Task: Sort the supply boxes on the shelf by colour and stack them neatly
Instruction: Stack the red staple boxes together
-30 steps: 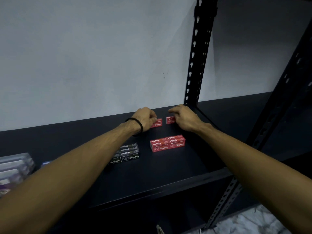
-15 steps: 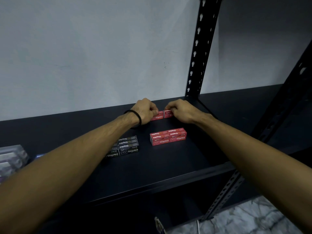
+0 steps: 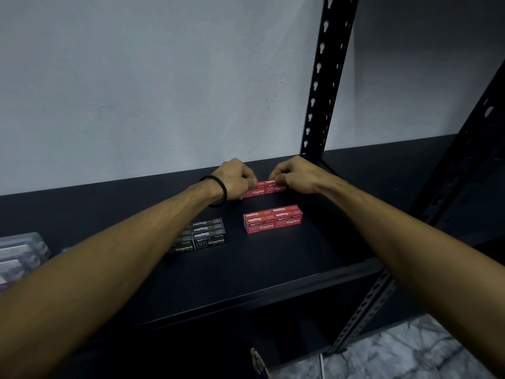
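Note:
Two small red staple boxes (image 3: 263,188) lie side by side near the back of the black shelf (image 3: 246,272), pressed together end to end. My left hand (image 3: 237,179) grips the left box and my right hand (image 3: 295,175) grips the right one, fingers curled over their tops. In front of them sits a neat block of several red staple boxes (image 3: 273,219). To its left lies a block of several black staple boxes (image 3: 203,234), partly hidden by my left forearm.
A black perforated upright (image 3: 326,77) rises behind my right hand, and another (image 3: 363,305) stands at the shelf's front right. Clear plastic packs (image 3: 19,253) lie at the far left. A grey wall backs the shelf. Marble floor (image 3: 396,354) shows below.
My two hands have slid the two loose red boxes toward each other until they meet. The stacked red and black blocks have not moved.

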Demonstrator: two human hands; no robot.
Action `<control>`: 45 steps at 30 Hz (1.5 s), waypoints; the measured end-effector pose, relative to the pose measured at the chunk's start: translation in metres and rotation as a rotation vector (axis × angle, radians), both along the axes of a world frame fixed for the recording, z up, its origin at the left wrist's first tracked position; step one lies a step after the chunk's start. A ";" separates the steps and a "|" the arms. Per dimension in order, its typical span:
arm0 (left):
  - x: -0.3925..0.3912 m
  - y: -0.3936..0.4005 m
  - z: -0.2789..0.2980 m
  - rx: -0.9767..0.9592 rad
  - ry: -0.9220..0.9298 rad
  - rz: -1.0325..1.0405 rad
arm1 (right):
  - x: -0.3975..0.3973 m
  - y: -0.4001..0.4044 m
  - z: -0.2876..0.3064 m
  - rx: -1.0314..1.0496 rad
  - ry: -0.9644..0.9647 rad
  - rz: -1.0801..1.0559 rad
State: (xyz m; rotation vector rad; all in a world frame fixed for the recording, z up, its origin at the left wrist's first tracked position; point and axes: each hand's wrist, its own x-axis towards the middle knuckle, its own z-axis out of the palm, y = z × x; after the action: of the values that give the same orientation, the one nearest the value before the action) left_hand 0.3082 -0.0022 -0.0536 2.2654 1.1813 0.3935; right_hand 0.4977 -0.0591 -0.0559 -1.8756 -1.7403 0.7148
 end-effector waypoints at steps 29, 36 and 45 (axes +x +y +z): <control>-0.019 -0.048 0.016 -0.124 0.120 -0.079 | -0.025 -0.060 0.014 -0.124 -0.008 0.029; -0.020 -0.053 0.016 -0.114 0.131 -0.092 | -0.027 -0.065 0.015 -0.135 -0.032 0.034; -0.022 -0.056 0.016 -0.100 0.133 -0.119 | -0.026 -0.069 0.016 -0.133 -0.073 0.059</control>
State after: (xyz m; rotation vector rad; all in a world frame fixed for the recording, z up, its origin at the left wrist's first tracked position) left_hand 0.2862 -0.0584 -0.0374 2.2896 1.0983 0.1370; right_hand 0.4720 -0.1284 -0.0402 -1.9681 -1.8406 0.8124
